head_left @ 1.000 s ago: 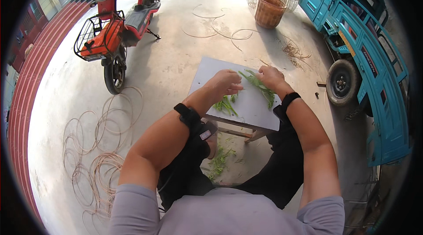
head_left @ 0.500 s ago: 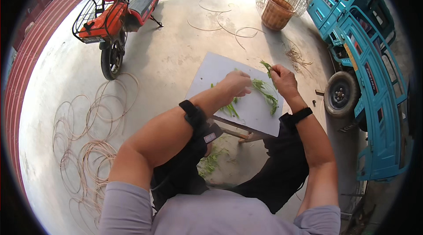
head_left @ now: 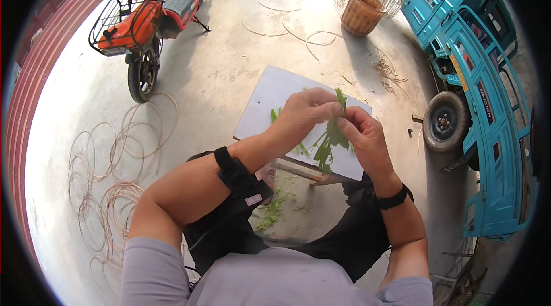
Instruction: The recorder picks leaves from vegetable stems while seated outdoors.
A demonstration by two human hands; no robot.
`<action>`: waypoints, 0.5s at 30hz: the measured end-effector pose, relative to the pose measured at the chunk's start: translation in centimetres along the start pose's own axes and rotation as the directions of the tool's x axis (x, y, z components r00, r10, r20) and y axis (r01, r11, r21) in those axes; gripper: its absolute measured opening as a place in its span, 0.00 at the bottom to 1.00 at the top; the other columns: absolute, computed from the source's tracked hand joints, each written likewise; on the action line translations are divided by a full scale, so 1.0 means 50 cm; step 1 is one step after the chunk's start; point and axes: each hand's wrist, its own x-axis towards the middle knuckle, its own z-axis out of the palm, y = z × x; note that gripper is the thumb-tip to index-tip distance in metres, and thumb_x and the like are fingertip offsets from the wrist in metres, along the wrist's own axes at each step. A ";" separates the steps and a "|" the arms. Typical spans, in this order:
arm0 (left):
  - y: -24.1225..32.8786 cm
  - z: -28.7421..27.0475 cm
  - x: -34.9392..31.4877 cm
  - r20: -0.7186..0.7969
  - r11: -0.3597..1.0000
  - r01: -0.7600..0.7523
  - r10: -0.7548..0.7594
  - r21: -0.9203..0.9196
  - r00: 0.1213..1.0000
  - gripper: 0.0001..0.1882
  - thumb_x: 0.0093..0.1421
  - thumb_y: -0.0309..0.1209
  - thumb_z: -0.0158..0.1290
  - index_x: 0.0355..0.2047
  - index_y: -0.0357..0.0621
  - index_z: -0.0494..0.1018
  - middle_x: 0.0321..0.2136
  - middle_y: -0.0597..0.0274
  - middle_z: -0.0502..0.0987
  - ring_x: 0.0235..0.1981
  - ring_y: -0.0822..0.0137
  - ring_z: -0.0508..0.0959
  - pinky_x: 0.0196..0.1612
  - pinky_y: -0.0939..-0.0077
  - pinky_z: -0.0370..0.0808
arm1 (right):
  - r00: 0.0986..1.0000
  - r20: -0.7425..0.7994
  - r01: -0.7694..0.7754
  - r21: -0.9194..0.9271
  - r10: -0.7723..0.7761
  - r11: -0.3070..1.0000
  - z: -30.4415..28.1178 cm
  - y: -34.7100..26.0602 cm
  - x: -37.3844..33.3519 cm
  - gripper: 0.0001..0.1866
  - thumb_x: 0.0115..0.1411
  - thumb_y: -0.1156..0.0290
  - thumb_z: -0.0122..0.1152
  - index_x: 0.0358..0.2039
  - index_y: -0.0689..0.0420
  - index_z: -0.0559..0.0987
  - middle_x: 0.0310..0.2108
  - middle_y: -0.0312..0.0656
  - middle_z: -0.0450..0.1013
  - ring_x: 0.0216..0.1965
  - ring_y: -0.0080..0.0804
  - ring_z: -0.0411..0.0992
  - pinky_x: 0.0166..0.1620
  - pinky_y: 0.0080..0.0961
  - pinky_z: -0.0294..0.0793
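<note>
Above a small white-topped table (head_left: pixel 258 96), my two hands meet around a sprig of leafy greens (head_left: pixel 326 148). My right hand (head_left: pixel 363 134) pinches its stem between thumb and fingers. Close against it, my left hand (head_left: pixel 313 106) is closed at the same stem, its fingertips touching the greens. The leaves hang down from between the hands over the table's near edge. Cut green stems (head_left: pixel 275 115) lie on the tabletop, partly hidden behind my left hand and wrist. More green scraps (head_left: pixel 274 211) are scattered on the ground between my legs.
A red electric scooter (head_left: pixel 138 25) stands at the far left, with coils of cane (head_left: pixel 123 203) on the ground nearer me. A brown woven basket (head_left: pixel 361 13) sits at the back right. A blue cargo tricycle (head_left: pixel 488 111) stands along the right side.
My right hand has come down and left with the greens, and my left hand has moved right to meet it. The greens that lay on the right of the table are now hidden or lifted.
</note>
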 end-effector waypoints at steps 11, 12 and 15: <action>0.015 0.004 -0.033 0.139 0.996 0.088 -0.091 0.023 0.986 0.11 0.62 0.35 0.53 0.37 0.39 0.75 0.30 0.70 0.75 0.33 0.79 0.70 0.38 0.83 0.68 | 0.985 -0.160 0.052 -0.054 -0.060 0.997 -0.032 -0.026 -0.013 0.11 0.61 0.68 0.58 0.40 0.61 0.77 0.29 0.30 0.72 0.32 0.14 0.66 0.37 0.13 0.67; 0.015 0.007 -0.033 0.144 0.993 0.115 -0.115 0.007 0.983 0.11 0.62 0.34 0.53 0.37 0.39 0.75 0.30 0.70 0.75 0.33 0.80 0.71 0.38 0.83 0.69 | 0.992 -0.123 0.023 -0.032 -0.026 0.999 -0.028 -0.033 -0.018 0.11 0.61 0.68 0.59 0.40 0.61 0.77 0.29 0.30 0.72 0.32 0.13 0.66 0.37 0.12 0.67; 0.010 0.013 -0.032 0.151 0.996 0.016 -0.029 0.085 0.988 0.10 0.62 0.32 0.53 0.38 0.38 0.75 0.29 0.70 0.75 0.32 0.81 0.70 0.36 0.84 0.69 | 0.997 -0.076 -0.008 0.014 0.009 1.000 -0.024 -0.038 -0.023 0.10 0.60 0.70 0.60 0.39 0.62 0.77 0.30 0.30 0.72 0.31 0.13 0.66 0.37 0.12 0.67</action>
